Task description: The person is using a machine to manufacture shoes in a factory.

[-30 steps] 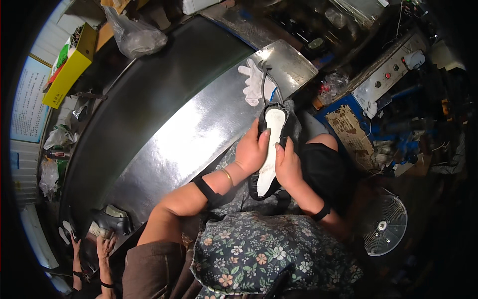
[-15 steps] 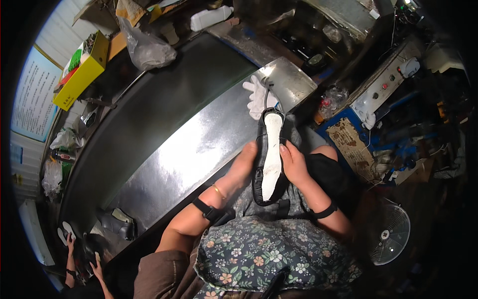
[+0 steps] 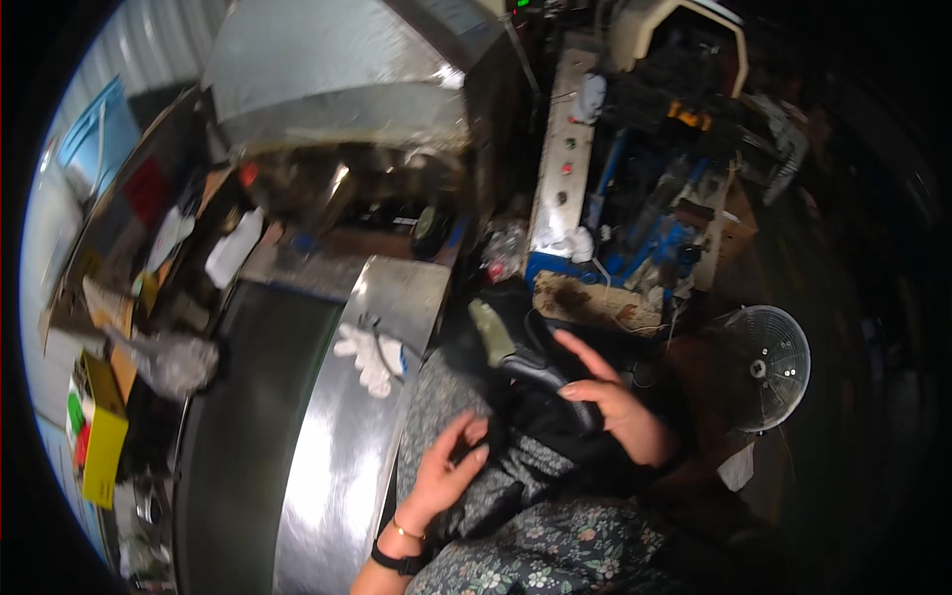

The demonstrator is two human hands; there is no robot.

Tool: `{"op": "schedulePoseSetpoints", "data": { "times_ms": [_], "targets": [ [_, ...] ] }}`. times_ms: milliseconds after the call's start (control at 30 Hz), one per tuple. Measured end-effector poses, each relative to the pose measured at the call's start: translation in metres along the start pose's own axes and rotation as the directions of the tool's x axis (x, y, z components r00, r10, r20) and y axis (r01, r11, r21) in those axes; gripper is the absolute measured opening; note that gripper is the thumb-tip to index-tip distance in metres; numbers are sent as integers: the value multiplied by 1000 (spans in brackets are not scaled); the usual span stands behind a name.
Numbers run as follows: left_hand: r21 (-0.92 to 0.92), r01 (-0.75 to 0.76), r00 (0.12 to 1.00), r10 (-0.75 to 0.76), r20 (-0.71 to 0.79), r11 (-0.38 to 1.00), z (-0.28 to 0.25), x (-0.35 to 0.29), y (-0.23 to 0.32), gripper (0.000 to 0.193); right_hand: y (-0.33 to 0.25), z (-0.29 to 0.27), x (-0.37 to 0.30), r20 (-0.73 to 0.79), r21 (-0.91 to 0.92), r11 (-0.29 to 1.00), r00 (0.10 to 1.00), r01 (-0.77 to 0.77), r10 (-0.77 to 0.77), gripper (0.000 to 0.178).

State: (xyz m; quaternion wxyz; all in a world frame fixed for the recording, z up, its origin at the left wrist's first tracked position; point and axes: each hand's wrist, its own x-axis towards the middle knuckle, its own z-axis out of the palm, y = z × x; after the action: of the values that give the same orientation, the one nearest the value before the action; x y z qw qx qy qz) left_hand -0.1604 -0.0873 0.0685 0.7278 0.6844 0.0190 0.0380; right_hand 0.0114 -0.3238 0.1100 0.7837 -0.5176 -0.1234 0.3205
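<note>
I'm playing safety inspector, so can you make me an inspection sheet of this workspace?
Surface: shiny metal worktop beside a dark strip.
Job's things: black shoe over the person's lap, blurred.
Clutter: white glove on the worktop; plastic bag and yellow box on the left.
Hands: left hand empty, fingers loosely bent; right hand at the shoe, grip unclear.
Cables: thin pale cable by the blue machine.
Surroundings: round fan at right.

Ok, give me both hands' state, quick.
Left hand: open, fingers loosely curled, holding nothing visible.
Right hand: thumb and forefinger spread at the black shoe; whether it grips cannot be told.
</note>
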Motion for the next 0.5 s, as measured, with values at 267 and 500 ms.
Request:
{"op": "schedulePoseSetpoints", "data": {
  "times_ms": [267, 500],
  "targets": [
    [747, -207, 943, 333, -20, 632, -18, 2, -78, 21, -179, -165, 77, -86, -990, 133, 539, 49, -838, 73],
    [758, -219, 931, 364, -26, 614, -18, 11, -87, 11, -269, -222, 138, -378, -896, 167, 509, -411, -773, 75]
  ]
}}
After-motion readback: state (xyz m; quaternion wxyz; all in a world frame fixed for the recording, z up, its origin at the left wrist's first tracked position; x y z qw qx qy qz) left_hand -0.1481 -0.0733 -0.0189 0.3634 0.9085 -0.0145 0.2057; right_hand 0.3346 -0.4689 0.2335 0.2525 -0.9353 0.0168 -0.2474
